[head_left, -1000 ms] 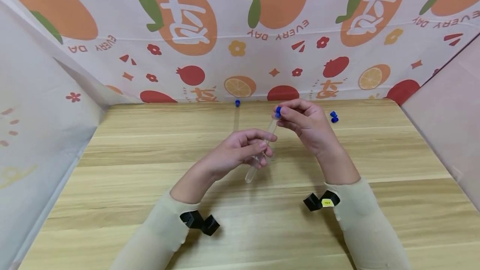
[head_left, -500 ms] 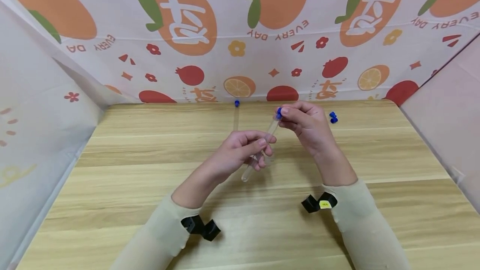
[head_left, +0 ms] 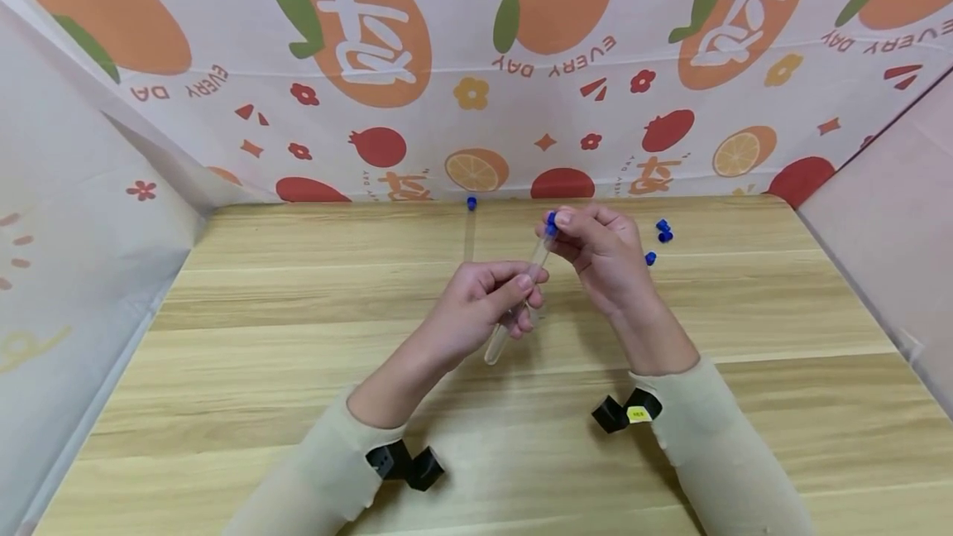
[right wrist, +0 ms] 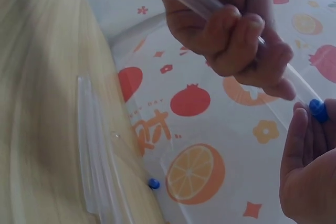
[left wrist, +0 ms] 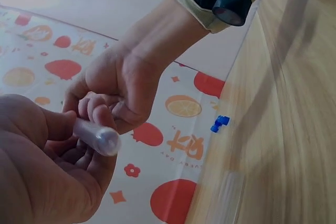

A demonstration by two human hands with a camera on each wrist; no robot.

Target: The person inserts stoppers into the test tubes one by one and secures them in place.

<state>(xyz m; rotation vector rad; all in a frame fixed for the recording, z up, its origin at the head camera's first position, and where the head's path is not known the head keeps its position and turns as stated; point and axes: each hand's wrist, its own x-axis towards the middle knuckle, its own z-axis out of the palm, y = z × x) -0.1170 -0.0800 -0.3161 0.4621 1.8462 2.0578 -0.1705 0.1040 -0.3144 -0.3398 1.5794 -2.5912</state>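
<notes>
Head view: a clear test tube (head_left: pixel 517 304) is held tilted above the wooden table (head_left: pixel 260 354), its rounded bottom pointing near and left, its mouth far and right. The left hand (head_left: pixel 480 304) is curled round the tube's lower half, fingers and thumb wrapped about the glass. At the mouth, a blue cap (head_left: pixel 551 224) is pinched between the thumb and fingertips of the right hand (head_left: pixel 599 251).

Compared with a second ago, little has shifted in the grip itself: the tube is kept at much the same tilt and the cap is kept at the mouth. A loose blue cap (head_left: pixel 651 258) that was hidden behind the right hand is now uncovered on the table, near a pair of blue caps (head_left: pixel 663 231) further right. The hands have been drawn slightly nearer to each other, so the cap is judged to be in the course of being pressed or turned onto the tube; whether it is fully seated cannot be told.

Another capped tube (head_left: pixel 470 226) is seen lying at the far edge of the table, before the fruit-printed backdrop (head_left: pixel 462 64).
</notes>
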